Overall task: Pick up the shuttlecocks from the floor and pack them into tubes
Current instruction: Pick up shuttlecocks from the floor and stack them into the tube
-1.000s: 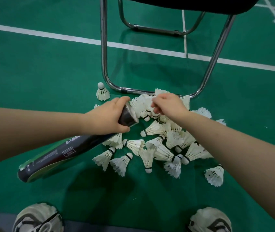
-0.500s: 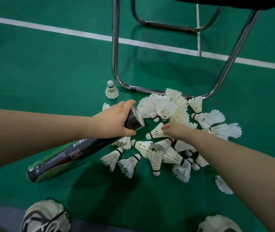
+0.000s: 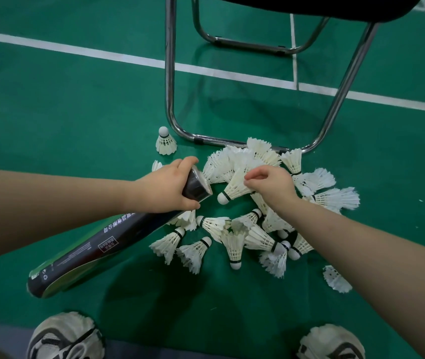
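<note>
The left grip (image 3: 164, 189) is closed around the dark tube (image 3: 97, 244) near its open mouth, and the tube slants down from there toward the person. The right grip (image 3: 271, 186) pinches one shuttlecock (image 3: 234, 187) by the feathers. Its cork points at the tube mouth, just beside it but not touching. The other shuttlecocks (image 3: 232, 237) lie on the green floor (image 3: 50, 112) under and beyond the right grip.

Cut off at the top edge: chair seat (image 3: 310, 6). Cropped at the bottom: both shoes (image 3: 66, 338). Hidden under the left hand (image 3: 166, 189): a stretch of the tube (image 3: 107, 244), its print too small to read. Covered by the right hand (image 3: 271, 186): skirt end of one shuttlecock (image 3: 233, 189).
</note>
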{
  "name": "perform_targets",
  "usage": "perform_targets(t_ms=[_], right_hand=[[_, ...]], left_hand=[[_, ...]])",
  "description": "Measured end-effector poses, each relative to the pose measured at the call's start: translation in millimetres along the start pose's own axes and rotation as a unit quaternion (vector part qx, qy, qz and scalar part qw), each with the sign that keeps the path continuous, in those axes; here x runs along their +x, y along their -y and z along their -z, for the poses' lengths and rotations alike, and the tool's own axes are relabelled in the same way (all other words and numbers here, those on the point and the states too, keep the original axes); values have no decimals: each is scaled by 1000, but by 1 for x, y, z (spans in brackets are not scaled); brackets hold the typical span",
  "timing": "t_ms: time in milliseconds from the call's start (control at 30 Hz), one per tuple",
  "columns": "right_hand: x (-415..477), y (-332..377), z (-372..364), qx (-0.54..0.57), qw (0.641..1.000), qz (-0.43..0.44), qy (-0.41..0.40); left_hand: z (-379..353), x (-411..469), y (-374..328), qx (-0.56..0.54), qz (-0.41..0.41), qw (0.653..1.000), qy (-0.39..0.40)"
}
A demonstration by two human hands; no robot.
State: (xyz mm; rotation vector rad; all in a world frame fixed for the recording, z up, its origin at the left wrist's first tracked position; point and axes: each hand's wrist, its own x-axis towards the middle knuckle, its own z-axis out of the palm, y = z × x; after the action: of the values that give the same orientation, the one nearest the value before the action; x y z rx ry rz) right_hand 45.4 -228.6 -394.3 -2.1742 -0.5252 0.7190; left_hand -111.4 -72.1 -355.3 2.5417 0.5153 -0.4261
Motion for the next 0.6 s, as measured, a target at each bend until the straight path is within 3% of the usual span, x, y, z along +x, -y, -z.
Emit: perform_targets(t_ms=[267,433,600], right_hand=[[-27,27,8,158,986,38,-25],[-48,45,-6,161,984,72,37],[-56,48,-21,119,981,29,150]], left_hand=[[-1,-4,-8,2,8,1000,23],[-2,-7,-23,-9,-13,1000,17],[-3,-5,-35,-27,-41,999,-10]])
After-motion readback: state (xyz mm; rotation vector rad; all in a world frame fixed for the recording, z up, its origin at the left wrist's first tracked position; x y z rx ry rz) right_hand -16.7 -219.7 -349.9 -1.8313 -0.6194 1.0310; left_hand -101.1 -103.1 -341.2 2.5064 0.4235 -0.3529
